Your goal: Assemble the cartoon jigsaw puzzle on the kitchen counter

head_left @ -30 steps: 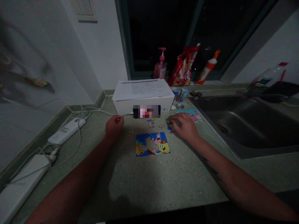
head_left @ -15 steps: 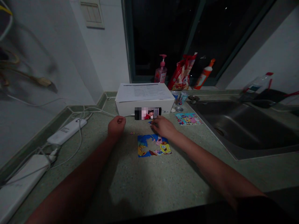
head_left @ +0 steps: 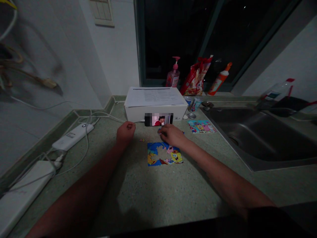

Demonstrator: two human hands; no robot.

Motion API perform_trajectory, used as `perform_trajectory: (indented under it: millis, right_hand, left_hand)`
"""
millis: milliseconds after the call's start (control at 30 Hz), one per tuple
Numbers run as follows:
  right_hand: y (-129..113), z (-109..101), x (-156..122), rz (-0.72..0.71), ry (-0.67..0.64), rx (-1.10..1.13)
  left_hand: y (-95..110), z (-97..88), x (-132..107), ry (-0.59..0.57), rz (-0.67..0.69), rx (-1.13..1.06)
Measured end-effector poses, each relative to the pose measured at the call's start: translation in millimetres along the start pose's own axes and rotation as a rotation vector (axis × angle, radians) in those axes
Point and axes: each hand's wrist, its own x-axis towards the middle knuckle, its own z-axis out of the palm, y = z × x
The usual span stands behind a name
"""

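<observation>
My right hand point(head_left: 173, 135) is closed in a pinch at a small blue jigsaw piece point(head_left: 159, 131), just in front of the propped phone point(head_left: 158, 120). Below it lies a partly assembled jigsaw puzzle point(head_left: 177, 157) with cartoon figures, its frame joined around a gap in the middle. My left hand point(head_left: 125, 133) rests on the counter as a loose fist, left of the phone; what its fingers hold, if anything, is hidden. Between my hands lies a loose pinkish-yellow jigsaw piece point(head_left: 142, 140). Another small piece point(head_left: 183, 132) shows partly behind my right wrist.
A white box point(head_left: 133, 113) with a printed sheet on top stands behind the phone. Right of it are cans point(head_left: 196, 103) and a cartoon picture card point(head_left: 201, 126), beside the sink point(head_left: 247, 132). A power bank point(head_left: 71, 136) and cables lie left.
The view has shifted slightly, so everything sits a little further right. My right hand stays at the blue piece, and my left fist has hardly moved.
</observation>
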Motion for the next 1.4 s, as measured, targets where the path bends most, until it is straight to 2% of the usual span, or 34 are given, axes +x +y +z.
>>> perform_trajectory:
  millis: [233, 467, 867, 1133, 1300, 1400]
  right_hand:
    - [-8.5, -9.9, -0.7, 0.118, -0.061, -0.020]
    - [-15.2, -10.8, 2.7, 0.208, -0.077, -0.027]
    - [-7.2, -4.5, 9.9, 0.204, -0.070, 0.064]
    - [-5.5, -3.8, 10.0, 0.219, -0.052, 0.229]
    - [1.6, -6.2, 12.0, 0.232, -0.062, 0.430]
    - [7.3, -8.7, 13.0, 0.260, -0.060, 0.573]
  left_hand:
    - [-2.2, -0.2, 0.5, -0.004, 0.016, 0.018]
    - [-3.3, 2.3, 1.7, -0.003, 0.011, 0.023]
    - [-1.4, -0.4, 0.6, -0.006, 0.018, 0.027]
    - [0.8, -1.4, 0.1, -0.003, 0.015, 0.034]
    - [5.9, -3.4, -4.0, -0.013, 0.043, 0.029]
    - [12.4, -2.5, -14.4, -0.042, 0.084, 0.016]
